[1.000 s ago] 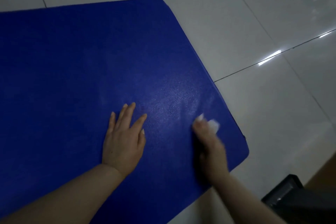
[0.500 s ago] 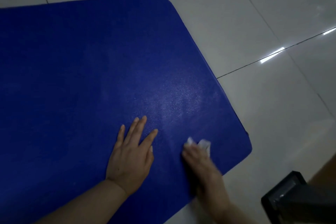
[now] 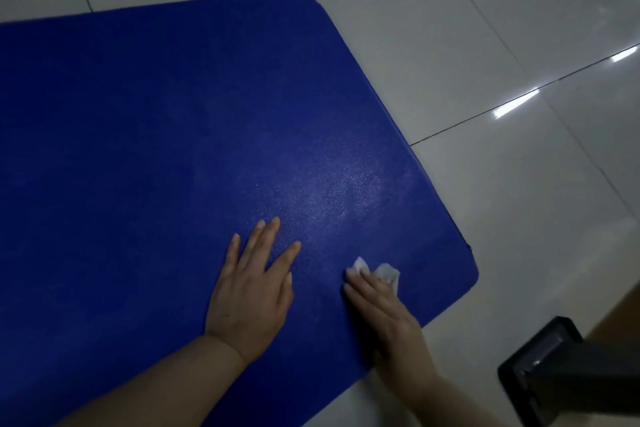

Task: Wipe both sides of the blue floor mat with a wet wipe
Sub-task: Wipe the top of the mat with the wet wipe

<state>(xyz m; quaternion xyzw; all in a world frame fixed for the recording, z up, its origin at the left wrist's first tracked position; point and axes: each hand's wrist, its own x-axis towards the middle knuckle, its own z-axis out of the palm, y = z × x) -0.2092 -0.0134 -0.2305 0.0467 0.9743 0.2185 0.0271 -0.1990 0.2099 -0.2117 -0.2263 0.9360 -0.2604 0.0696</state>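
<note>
Lying flat on the pale tiled floor (image 3: pixel 450 28), the blue floor mat (image 3: pixel 173 132) fills most of your view, its rounded near corner just beyond your right fingertips. Your right hand (image 3: pixel 384 319) rests on the mat near that corner with the fingers stretched forward and pressed onto a crumpled white wet wipe (image 3: pixel 381 270); parts of the wipe stick out ahead of and beside your fingertips, while the rest is hidden under them. From this angle you cannot tell whether the thumb tucks under the wipe. Your left hand (image 3: pixel 251 291) lies palm down on the mat just beside the right, fingers straight and slightly spread, holding nothing. Ahead of both sets of fingertips the mat's surface shows a paler, speckled sheen. Behind your right wrist, off the mat's edge, a dark boxy object (image 3: pixel 554 374) stands on the floor, partly cut off by the frame. Dark grout lines cross the glossy tiles beyond the mat.
</note>
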